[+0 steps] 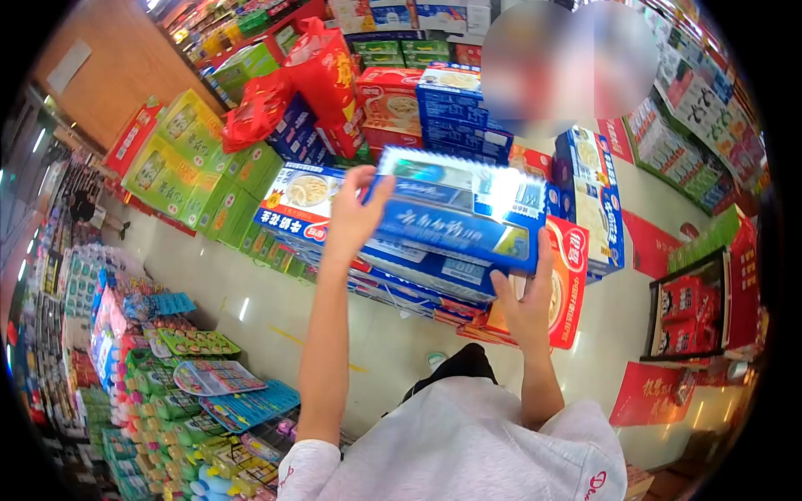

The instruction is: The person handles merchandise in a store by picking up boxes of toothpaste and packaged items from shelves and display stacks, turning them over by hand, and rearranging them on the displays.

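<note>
With my left hand I hold the left end of a long blue box, the fingers partly bent around its edge. My right hand grips the right end, its thumb spread apart from the fingers. This box is in front of me, above a stack of cartons, near a red box.

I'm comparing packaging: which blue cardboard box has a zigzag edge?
The glossy blue cardboard box held between the left hand and right hand: its far edge is zigzagged, while the other blue boxes show straight edges.
</note>
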Demonstrator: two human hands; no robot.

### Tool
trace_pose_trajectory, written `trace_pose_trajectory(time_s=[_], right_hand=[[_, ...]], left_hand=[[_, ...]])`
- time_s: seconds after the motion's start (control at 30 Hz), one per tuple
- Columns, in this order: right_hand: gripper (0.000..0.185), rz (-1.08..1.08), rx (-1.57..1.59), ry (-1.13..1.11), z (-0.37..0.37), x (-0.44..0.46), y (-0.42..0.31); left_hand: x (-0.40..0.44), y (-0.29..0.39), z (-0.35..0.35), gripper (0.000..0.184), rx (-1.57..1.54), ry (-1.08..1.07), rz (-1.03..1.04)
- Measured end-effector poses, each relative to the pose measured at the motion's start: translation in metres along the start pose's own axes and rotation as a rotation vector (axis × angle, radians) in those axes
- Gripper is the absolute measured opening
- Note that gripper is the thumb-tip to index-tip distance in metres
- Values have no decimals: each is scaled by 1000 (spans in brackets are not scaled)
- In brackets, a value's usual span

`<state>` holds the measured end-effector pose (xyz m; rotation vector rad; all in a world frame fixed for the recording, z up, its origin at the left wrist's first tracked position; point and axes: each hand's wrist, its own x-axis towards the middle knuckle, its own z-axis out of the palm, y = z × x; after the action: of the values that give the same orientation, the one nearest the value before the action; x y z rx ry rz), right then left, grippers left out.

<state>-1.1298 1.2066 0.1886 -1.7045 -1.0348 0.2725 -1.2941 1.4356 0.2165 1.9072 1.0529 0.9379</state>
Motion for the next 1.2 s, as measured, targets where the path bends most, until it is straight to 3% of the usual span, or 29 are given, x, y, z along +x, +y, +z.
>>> trace_pose_trajectory(time_s=[0.03,0.07,0.13,0.23,0.33,0.47,0.77,1.13,1.2], right_hand=[[85,45,154,40,7,-3,-2],[87,21,148,36,9,-9,1],[89,8,213,35,14,-15,0],[91,101,298,29,17,-22,-15],[95,80,350,35,30,-21,-16],[96,38,201,19,26,-24,-6],[95,86,274,3,30,-20,-9],[91,-134,-28,44,8,-19,17],[88,-186,-13,139,9,-24,20]], left_hand=[[-12,10,0,55,81,-45,-20],[-25,7,5,58,105,45,-14],[-50,9,5,62,-15,76,-155],[-63,0,15,63,63,245,-73],[-61,-12,12,63,28,227,-102],[-63,-18,22,59,-19,258,-81],[-61,-26,35,45,-5,367,-41],[-63,-17,62,48,-44,522,9],[-65,-15,67,53,-86,586,36]])
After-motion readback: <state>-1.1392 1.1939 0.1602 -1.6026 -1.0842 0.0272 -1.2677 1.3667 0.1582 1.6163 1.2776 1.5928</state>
